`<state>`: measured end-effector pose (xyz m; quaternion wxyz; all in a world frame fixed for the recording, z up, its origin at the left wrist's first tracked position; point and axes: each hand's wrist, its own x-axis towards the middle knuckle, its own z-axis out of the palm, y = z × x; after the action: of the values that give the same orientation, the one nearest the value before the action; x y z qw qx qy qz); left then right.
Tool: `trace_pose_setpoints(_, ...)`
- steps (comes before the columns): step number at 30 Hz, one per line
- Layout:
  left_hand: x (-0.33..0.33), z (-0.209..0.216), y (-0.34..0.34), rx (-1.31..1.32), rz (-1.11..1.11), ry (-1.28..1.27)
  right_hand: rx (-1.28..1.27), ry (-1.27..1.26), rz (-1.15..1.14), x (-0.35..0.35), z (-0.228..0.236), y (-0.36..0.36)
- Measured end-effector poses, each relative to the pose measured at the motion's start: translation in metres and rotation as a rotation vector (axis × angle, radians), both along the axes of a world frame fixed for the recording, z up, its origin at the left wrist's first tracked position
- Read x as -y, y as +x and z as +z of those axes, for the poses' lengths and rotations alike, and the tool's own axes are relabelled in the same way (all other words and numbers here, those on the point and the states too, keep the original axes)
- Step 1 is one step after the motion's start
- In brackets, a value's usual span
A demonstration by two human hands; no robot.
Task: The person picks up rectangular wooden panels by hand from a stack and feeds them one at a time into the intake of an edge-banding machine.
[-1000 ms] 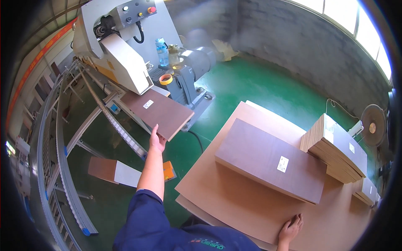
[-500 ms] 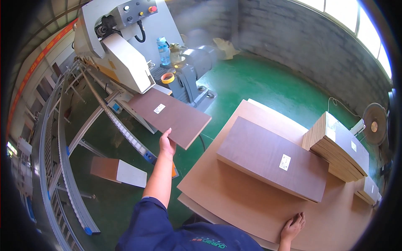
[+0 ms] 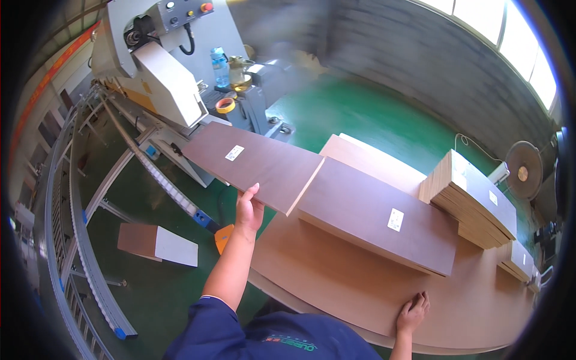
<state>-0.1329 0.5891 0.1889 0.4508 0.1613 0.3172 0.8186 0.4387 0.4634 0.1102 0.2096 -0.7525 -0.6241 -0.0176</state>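
My left hand (image 3: pixel 249 210) grips the near long edge of a flat brown board (image 3: pixel 258 165), its thumb on top and its fingers hidden beneath. The board carries a white label and is held out level. Its left end lies by the machine's white housing (image 3: pixel 171 84). The right end reaches the left end of a low stack of matching brown boards (image 3: pixel 378 216), overlapping it in the picture; whether they touch I cannot tell. My right hand (image 3: pixel 413 312) rests on the large brown sheet (image 3: pixel 324 270) under the stack, holding nothing, fingers loosely bent.
A taller board stack (image 3: pixel 474 198) and a smaller one (image 3: pixel 517 259) stand at the right, near a round fan (image 3: pixel 524 171). Roller rails (image 3: pixel 159 168) curve along the left. A block of boards (image 3: pixel 157 245) sits low beside them. A blue bottle (image 3: pixel 219 67) and tape roll (image 3: pixel 225 105) are on the machine.
My left hand has drawn the brown board rightward, away from the machine and toward the low stack. The view has shifted slightly. My right hand stays on the sheet.
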Motion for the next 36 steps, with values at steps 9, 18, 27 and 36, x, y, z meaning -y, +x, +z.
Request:
trace_pose_setpoints(9, 0.003, -0.014, 0.058, 0.021, -0.012, -0.024, -0.593, 0.237, 0.036, -0.018, 0.021, -0.069)
trace_pose_setpoints(18, 0.024, 0.004, 0.096, -0.048, 0.06, 0.011, -1.148, -0.036, 0.42, -0.049, 0.11, -0.17)
trace_pose_setpoints(27, 0.051, 0.033, 0.117, -0.114, 0.075, 0.01, -1.51, -0.309, 0.567, -0.082, 0.128, -0.212)
trace_pose_setpoints(36, 0.099, 0.05, 0.224, -0.19, -0.168, -0.036, -1.893, -0.127, 0.177, -0.098, 0.148, -0.173)
